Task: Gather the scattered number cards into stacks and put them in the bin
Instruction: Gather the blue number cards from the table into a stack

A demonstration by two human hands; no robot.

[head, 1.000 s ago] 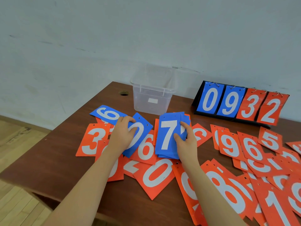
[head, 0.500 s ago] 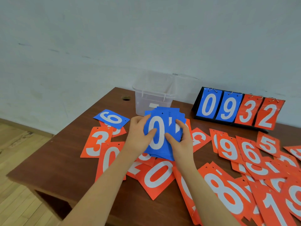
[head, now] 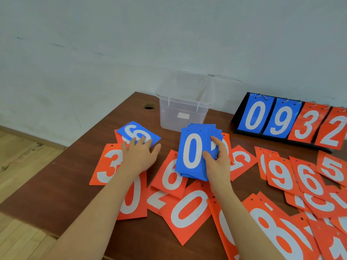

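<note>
Blue cards are nearly all gathered: the right hand (head: 216,162) pinches a blue stack (head: 195,156), topped by a 0, thumb on its face and fingers curled round its right edge, holding it just in front of the clear bin (head: 183,113). Left of the bin's front, the left hand (head: 139,154) lies flat with fingers spread and straight, its fingertips (head: 142,138) pressing on the last loose blue card (head: 138,134), which overlaps an orange 3 card (head: 106,166).

Judging from this, the blue sorting looks one card short of complete, but nothing appears to sit inside the bin so far, though its frosted walls make that hard to confirm. Orange cards (head: 189,211) are entirely untouched: they lie scattered and overlapping in front of the bin and far out to its right, covering much of the wooden table (head: 65,184). So the bulk of the work remains, namely stacking all the orange ones and dropping every stack in.

Right of the bin stands a flip scoreboard (head: 291,121) reading 0932, its cards on rings.
</note>
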